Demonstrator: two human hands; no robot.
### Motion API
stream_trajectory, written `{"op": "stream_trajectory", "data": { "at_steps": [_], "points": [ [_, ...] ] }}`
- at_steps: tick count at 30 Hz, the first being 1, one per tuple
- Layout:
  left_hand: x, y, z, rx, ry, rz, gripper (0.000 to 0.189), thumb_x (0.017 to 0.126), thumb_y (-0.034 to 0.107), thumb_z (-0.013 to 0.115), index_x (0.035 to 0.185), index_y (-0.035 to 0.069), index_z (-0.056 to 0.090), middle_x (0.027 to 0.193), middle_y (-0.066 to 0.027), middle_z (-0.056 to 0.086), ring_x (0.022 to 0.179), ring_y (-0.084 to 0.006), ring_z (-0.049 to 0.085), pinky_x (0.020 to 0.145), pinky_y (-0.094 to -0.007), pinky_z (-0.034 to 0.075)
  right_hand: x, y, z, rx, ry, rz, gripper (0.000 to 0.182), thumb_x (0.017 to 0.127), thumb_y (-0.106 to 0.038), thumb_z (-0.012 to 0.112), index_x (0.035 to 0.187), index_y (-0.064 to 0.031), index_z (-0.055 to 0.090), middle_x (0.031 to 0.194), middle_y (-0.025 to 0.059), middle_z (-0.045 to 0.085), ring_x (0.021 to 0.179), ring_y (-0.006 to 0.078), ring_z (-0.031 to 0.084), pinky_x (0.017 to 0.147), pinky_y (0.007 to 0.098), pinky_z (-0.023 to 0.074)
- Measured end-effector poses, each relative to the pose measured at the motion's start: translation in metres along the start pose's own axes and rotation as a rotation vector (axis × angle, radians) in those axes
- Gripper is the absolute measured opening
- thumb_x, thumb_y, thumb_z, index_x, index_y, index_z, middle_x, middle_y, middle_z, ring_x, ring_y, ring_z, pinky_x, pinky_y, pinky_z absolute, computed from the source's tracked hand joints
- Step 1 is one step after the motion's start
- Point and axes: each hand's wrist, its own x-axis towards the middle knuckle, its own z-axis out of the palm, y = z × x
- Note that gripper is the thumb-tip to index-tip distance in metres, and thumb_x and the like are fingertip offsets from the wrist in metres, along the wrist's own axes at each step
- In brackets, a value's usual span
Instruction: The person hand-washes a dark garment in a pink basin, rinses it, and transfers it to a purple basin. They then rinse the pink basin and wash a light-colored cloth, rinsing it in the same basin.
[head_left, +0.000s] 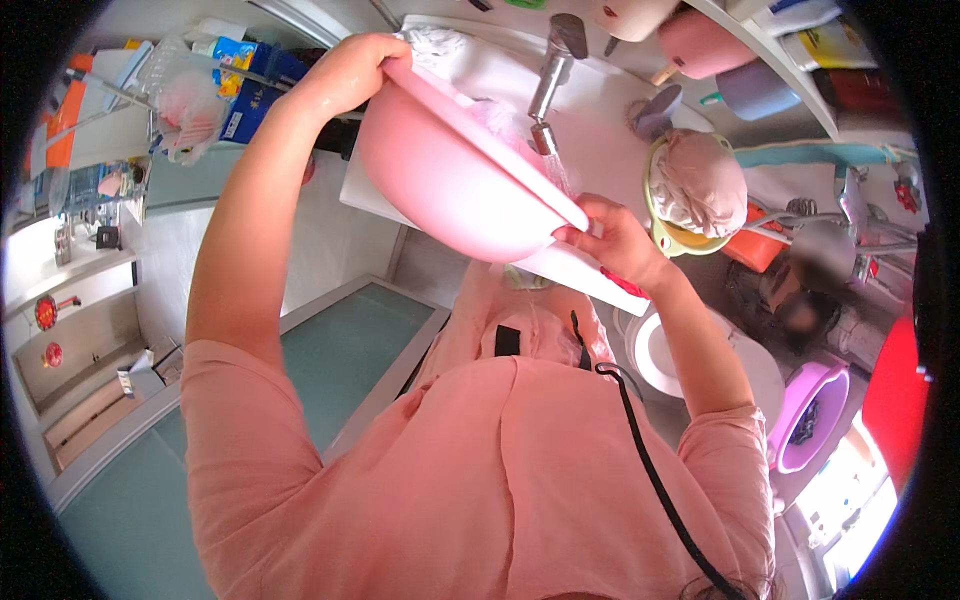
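Note:
A pink plastic basin is tilted on its side over the white sink, its open mouth turned away from me towards the tap. My left hand grips the rim at the upper left. The rim's lower right end is pinched by my right hand, thumb on the outside. From the chrome tap water runs down just behind the rim. Most of the basin's inside is hidden; a patch of something whitish shows past the rim. Crumpled white cloth lies at the sink's far left corner.
A light-green basin with bundled pale cloth stands right of the sink. Cups hang above. A white toilet and a purple bucket are at the lower right. Packages and plastic bags crowd the left shelf.

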Motion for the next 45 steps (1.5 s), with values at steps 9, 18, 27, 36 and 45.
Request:
{"op": "stream_trajectory", "data": {
  "at_steps": [9, 18, 27, 36, 45],
  "points": [
    [-0.047, 0.107, 0.019, 0.267, -0.078, 0.135, 0.048, 0.072, 0.000, 0.056, 0.120, 0.009, 0.057, 0.128, -0.0130, 0.050, 0.117, -0.0316, 0.047, 0.103, -0.0391, 0.036, 0.027, -0.028, 0.031, -0.247, 0.223, -0.142, 0.030, 0.082, -0.023, 0.065, 0.106, -0.0055, 0.060, 0.090, 0.0159, 0.063, 0.082, 0.0321, 0.062, 0.070, 0.0419, 0.0476],
    [-0.067, 0.060, 0.010, 0.204, -0.115, 0.038, 0.035, 0.068, -0.004, 0.056, 0.100, 0.009, 0.065, 0.105, -0.0081, 0.063, 0.112, -0.0316, 0.049, 0.097, -0.0405, 0.039, 0.006, 0.011, 0.001, -0.521, 0.098, -0.031, 0.021, 0.074, -0.012, 0.063, 0.094, -0.0057, 0.058, 0.086, 0.0119, 0.062, 0.084, 0.0310, 0.061, 0.074, 0.0421, 0.0484],
    [-0.073, 0.114, 0.037, 0.140, -0.277, 0.177, 0.034, 0.069, -0.001, 0.061, 0.101, 0.009, 0.063, 0.111, -0.0099, 0.061, 0.117, -0.0326, 0.046, 0.097, -0.0417, 0.039, 0.016, -0.032, 0.018, -0.257, 0.097, -0.291, 0.038, 0.072, -0.024, 0.068, 0.105, -0.0068, 0.060, 0.095, 0.0132, 0.064, 0.089, 0.0326, 0.062, 0.081, 0.0399, 0.0480],
    [-0.086, 0.076, 0.034, 0.183, -0.148, -0.002, 0.059, 0.071, -0.003, 0.057, 0.127, 0.015, 0.052, 0.131, -0.0158, 0.047, 0.122, -0.0349, 0.043, 0.104, -0.0432, 0.035, 0.012, -0.021, 0.023, -0.389, 0.097, -0.106, 0.021, 0.074, -0.011, 0.067, 0.094, -0.0037, 0.061, 0.082, 0.0113, 0.061, 0.078, 0.0311, 0.059, 0.072, 0.0373, 0.0479],
    [-0.078, 0.000, 0.033, 0.266, -0.012, -0.005, 0.045, 0.071, -0.007, 0.050, 0.111, 0.011, 0.060, 0.117, -0.0155, 0.057, 0.120, -0.0351, 0.045, 0.103, -0.0418, 0.035, 0.002, -0.012, 0.002, -0.808, 0.002, -0.029, 0.034, 0.072, -0.016, 0.068, 0.104, -0.0073, 0.060, 0.094, 0.0110, 0.062, 0.090, 0.0315, 0.059, 0.083, 0.0423, 0.0465]
  ]
}}
